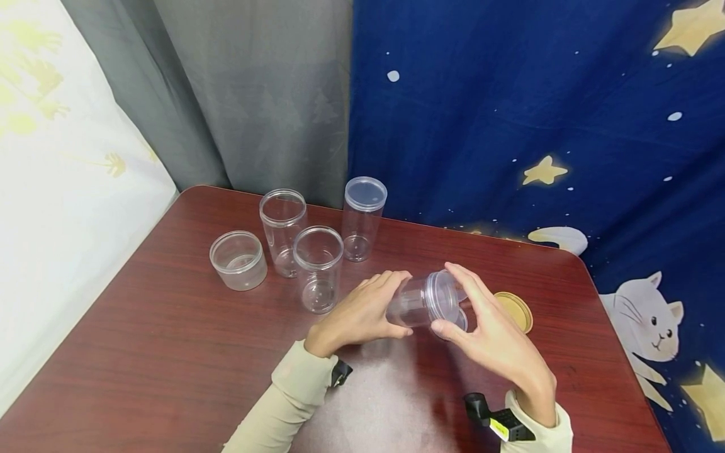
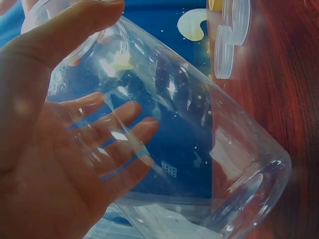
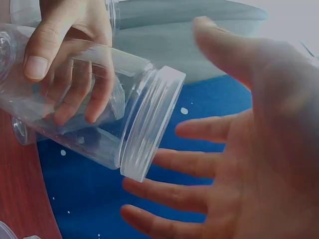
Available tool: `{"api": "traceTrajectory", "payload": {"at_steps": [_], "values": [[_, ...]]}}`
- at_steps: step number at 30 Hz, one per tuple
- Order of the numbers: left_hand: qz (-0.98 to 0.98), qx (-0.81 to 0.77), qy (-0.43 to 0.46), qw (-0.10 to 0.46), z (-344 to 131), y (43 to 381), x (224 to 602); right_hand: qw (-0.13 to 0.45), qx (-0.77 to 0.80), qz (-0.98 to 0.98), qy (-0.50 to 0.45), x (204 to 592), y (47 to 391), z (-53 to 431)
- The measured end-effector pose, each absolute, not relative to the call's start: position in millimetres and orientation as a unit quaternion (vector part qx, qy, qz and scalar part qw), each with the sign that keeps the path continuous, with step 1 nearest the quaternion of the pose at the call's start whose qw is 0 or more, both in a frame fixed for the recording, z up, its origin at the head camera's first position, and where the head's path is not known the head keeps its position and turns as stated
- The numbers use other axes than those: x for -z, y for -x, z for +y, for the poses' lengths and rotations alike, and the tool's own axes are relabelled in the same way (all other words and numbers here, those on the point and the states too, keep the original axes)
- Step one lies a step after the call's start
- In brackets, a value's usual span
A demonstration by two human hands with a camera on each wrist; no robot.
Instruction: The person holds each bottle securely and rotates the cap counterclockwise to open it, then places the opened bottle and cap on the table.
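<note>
My left hand (image 1: 362,309) grips a clear plastic jar (image 1: 412,304) round its body, thumb on the near side and fingers on the far side. The jar lies tilted above the table, its clear screw lid (image 3: 153,124) facing right. Around that lid, my right hand (image 1: 501,343) spreads its thumb and fingers; in the right wrist view the thumb stands apart from the lid and the fingertips are right at its edge. Through the transparent wall, the left wrist view shows the left fingers (image 2: 132,127) behind the jar (image 2: 239,139).
Left of the hands stand a short, wide clear jar (image 1: 240,274), two tall clear jars (image 1: 283,236) (image 1: 318,274) and a tall lidded jar (image 1: 364,220). Loose clear lids (image 2: 224,52) and a gold lid (image 1: 517,311) lie at the right. Curtains hang behind the table (image 1: 170,352).
</note>
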State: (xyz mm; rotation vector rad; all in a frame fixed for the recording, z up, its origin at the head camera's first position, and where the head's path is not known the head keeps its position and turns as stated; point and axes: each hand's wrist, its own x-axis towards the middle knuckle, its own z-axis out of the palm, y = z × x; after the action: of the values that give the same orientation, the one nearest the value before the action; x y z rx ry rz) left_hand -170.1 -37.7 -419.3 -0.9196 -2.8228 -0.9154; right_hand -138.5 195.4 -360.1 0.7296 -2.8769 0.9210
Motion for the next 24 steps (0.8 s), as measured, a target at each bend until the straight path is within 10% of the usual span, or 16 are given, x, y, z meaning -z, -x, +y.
{"api": "traceTrajectory", "payload": {"at_steps": [24], "values": [[-0.907,0.287,0.307,0.03,-34.8,168.6,418.3,0.021,-0.241,-0.956,-0.163,359.3,139.5,187.8]]}}
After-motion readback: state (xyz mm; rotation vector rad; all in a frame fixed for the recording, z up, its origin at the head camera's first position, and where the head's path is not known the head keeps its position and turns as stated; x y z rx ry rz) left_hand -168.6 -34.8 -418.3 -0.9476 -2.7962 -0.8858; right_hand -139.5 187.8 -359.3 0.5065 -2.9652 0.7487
